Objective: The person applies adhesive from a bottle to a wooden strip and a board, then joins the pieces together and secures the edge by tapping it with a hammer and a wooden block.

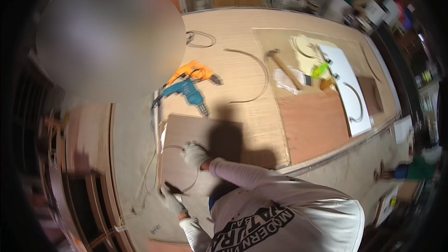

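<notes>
Had the right hand (pixel 195 155), gloved, bent down over the upper part of a thin curved strip (pixel 173 147) on the brown board (pixel 205 128); honestly couldn't tell whether gripping it or just pressing. Had the left hand (pixel 171 200) down by the board's lower left corner, close to the strip's lower end, too blurry to call closed or not. So yeah, got the right hand nearer, basically right on top. From under there, ran out left to one end and curled down the other way toward the left hand. Bulged right, opened left, with a long axis roughly up and down the view, so more or less between both hands. Further out, past the board, saw a teal drill (pixel 189 94) and an orange drill (pixel 196 71) on the tabletop (pixel 233 30), then a second curved strip (pixel 266 70) bowed the same way, plus a hammer (pixel 285 69) and a white panel (pixel 344 88) off to the right.
</notes>
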Demonstrator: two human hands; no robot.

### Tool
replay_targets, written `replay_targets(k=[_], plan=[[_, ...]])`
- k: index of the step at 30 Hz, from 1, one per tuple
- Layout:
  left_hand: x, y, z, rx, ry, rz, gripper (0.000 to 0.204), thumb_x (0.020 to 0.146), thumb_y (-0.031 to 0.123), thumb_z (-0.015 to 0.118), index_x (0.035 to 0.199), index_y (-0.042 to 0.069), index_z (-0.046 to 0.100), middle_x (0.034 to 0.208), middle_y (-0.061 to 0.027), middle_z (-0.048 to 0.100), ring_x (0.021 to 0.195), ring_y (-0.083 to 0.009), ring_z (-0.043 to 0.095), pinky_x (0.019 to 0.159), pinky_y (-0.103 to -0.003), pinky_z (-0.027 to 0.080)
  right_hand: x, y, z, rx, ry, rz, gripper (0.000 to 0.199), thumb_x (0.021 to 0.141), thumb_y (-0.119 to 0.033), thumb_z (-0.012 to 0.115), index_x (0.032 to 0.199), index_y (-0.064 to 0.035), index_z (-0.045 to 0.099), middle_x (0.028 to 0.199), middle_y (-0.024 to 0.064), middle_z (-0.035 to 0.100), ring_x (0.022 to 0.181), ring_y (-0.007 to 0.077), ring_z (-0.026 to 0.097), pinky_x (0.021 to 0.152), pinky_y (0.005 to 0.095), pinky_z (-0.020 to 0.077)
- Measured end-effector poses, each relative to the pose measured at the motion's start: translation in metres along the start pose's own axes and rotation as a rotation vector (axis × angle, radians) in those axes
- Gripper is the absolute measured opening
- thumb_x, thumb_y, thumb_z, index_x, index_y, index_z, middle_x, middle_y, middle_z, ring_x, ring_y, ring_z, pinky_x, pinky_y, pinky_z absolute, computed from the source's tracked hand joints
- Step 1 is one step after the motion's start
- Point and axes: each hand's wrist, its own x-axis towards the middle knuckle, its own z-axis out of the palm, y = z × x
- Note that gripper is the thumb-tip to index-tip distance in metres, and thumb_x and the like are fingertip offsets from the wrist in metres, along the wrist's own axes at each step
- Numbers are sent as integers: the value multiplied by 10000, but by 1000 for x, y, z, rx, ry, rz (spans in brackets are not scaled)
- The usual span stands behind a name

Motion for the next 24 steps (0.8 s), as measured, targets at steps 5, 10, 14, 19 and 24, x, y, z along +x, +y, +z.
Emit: replay_targets(k=[5,10,14,19,24], plan=[[-18,-33,16,-155,34,-232,722,1018,389,671,1590,54,384,1491,-157,538,1333,-272,547,1098,-422,453,-42,22,9,-47,120,-69,294,951,-266,561,978,-43,750,1088,263,643,915,430,647,814,563,507],[-24,-103,7,-223,-268,-440,595,1085,465,481,1522,61,505,1492,-127,565,1326,-256,565,1129,-388,438,-64,33,34,-45,-24,-83,351,931,-310,632,1064,6,708,957,280,690,892,446,681,786,512,537],[-65,-79,63,1,-323,-409,597,1070,459,511,1526,73,498,1475,-121,570,1309,-255,565,1103,-391,444,-78,40,31,450,-114,259,455,935,-361,649,1193,12,684,1042,255,722,980,478,697,818,528,558],[-83,-71,69,82,-318,-385,604,1051,452,549,1531,88,489,1453,-115,577,1289,-253,566,1071,-394,452,-105,29,-14,1132,-564,622,653,994,-477,602,1473,-47,494,1399,229,625,1195,447,654,919,591,547],[-99,-61,84,134,-360,-359,617,1033,444,587,1536,103,480,1431,-108,584,1268,-252,567,1039,-398,460,-109,52,-6,820,-365,126,503,909,-388,721,1282,-68,610,1208,143,701,1057,278,700,830,472,567]])
